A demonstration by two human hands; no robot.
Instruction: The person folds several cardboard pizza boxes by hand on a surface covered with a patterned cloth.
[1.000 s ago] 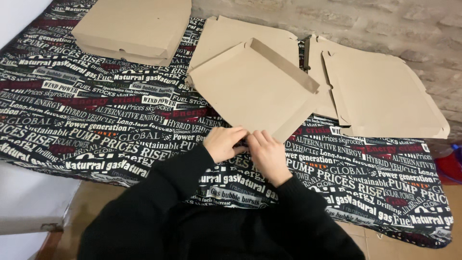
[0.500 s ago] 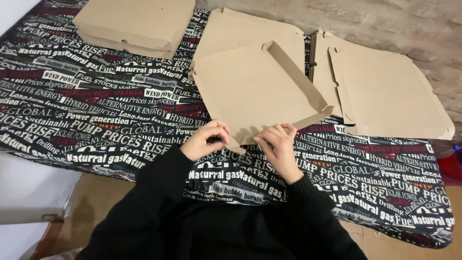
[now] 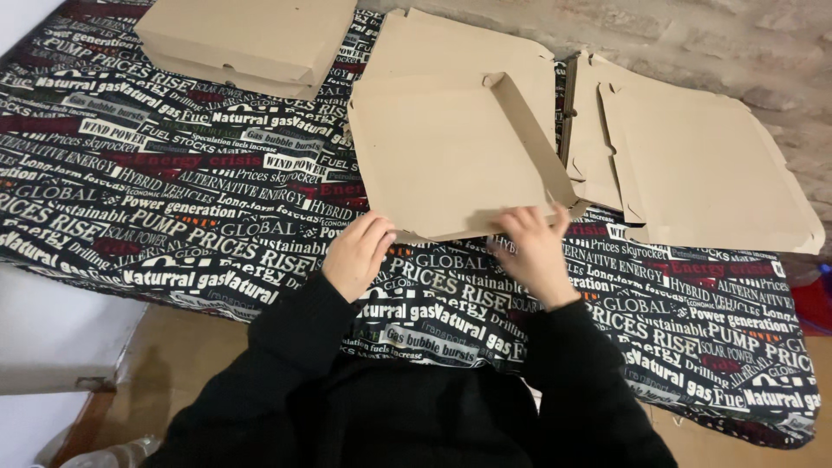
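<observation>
Two bare hands work at the near edge of a flat brown cardboard box blank (image 3: pixel 451 156), which lies on a table under a black cloth printed with white and red lettering (image 3: pixel 173 208). The left hand (image 3: pixel 357 254) has its fingers curled loosely and rests at the blank's near left corner, touching the edge. The right hand (image 3: pixel 537 247) has its fingers bent over the near right edge, pinching what looks like a narrow flap; I cannot tell how firm the pinch is. The blank's right side wall already stands upright, so the step in hand seems to be raising the near wall. The next move likely calls for both hands to lift that edge along its crease and tuck the corner tabs.

A finished, closed brown cardboard box (image 3: pixel 247 39), square and shallow, sits at the far left of the cloth. Another flat blank (image 3: pixel 468 43) lies partly beneath the one being folded. A stack of flat blanks (image 3: pixel 702 165) rests to the right, near a rough stone wall (image 3: pixel 693 43). No labels show on the cardboard.
</observation>
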